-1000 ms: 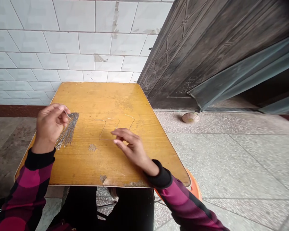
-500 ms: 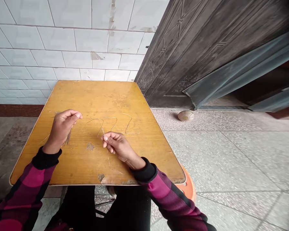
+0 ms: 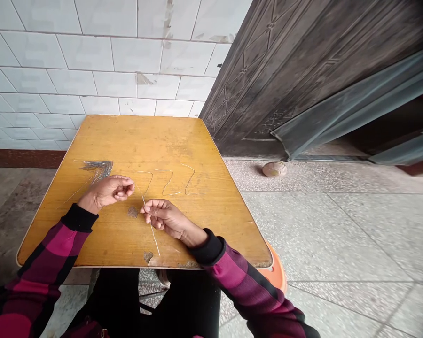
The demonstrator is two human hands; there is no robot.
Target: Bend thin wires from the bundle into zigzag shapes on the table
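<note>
A worn yellow wooden table (image 3: pixel 134 136) stands before me. My right hand (image 3: pixel 164 217) pinches a thin straight wire (image 3: pixel 152 231) that slants down toward the table's front edge. My left hand (image 3: pixel 110 190) hovers just left of the wire's upper end, its fingers loosely curled and its fingertips near the wire. A bundle of thin wires (image 3: pixel 97 170) lies on the table behind my left hand. Three wires bent into zigzag shapes (image 3: pixel 171 182) lie side by side at the middle of the table.
A white tiled wall (image 3: pixel 91 61) rises behind the table. A dark carved door (image 3: pixel 303 70) stands at the right, with a small round ball (image 3: pixel 274 169) on the stone floor by it. An orange stool edge (image 3: pixel 277 274) shows under the table's right corner.
My left hand let go of the wire bundle and moved right toward my right hand. My right hand picked up a single straight wire and drew it toward me.
</note>
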